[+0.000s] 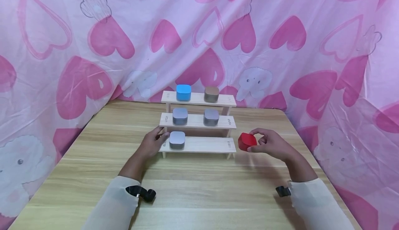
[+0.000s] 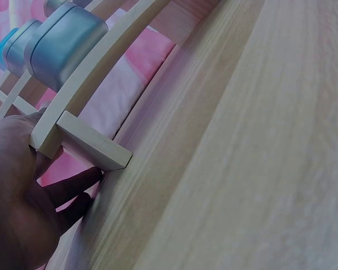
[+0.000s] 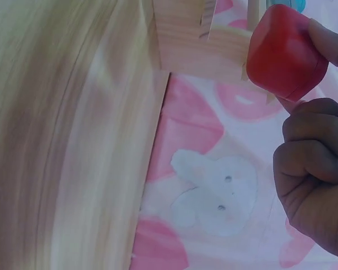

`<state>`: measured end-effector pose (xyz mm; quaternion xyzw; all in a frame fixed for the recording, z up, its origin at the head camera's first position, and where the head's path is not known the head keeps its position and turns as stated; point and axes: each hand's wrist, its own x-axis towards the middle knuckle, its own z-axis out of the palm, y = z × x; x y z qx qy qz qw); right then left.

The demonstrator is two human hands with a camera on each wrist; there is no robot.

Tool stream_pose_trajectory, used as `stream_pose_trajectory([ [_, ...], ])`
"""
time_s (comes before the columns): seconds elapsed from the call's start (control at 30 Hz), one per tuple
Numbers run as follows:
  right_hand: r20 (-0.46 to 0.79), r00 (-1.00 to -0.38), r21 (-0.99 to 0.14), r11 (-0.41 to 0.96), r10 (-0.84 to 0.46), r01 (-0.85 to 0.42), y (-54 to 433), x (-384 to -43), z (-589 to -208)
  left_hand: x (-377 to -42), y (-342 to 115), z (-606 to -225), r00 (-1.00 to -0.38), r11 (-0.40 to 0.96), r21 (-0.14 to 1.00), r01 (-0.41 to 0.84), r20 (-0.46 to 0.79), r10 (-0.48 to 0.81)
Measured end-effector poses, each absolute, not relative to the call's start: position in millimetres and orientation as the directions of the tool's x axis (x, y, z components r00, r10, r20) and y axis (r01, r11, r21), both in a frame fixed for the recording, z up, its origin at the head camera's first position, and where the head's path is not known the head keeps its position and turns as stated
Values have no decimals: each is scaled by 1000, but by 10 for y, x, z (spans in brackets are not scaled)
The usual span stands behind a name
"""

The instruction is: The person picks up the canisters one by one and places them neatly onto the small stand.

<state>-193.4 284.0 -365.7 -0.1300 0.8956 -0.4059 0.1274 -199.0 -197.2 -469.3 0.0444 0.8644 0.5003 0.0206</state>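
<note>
A three-step wooden shelf [image 1: 215, 144] stands on the table. My left hand [image 1: 152, 142] holds the left end of its lowest step, thumb beside a silver tin [image 1: 177, 140]. In the left wrist view, fingers [image 2: 73, 188] of this hand reach around the step's end, near its leg. My right hand [image 1: 270, 144] pinches a small red tin [image 1: 247, 142] between thumb and forefinger, just off the lowest step's right end. In the right wrist view the red tin [image 3: 286, 53] is tilted and the other fingers are folded into the palm.
On the top step sit a blue tin [image 1: 183, 93] at left and a brown tin [image 1: 211, 94] at right. Two greyish tins [image 1: 180, 116] stand on the middle step. A pink heart-patterned cloth [image 1: 199, 32] hangs behind and beside the wooden table [image 1: 202, 195].
</note>
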Motion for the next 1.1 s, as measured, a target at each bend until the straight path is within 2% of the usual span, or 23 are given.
stream_pose_trajectory([
  [0.43,-97,-918,-773,610,-384,-174,2536,-1932,-3691,-1988,-1985,-4715,-995,499,865,54,3,102],
  [1.1,-111,-927,-743,650,-358,-162,2016,-2025,-3810,-2008,-1984,-4706,-994,497,863,85,40,101],
])
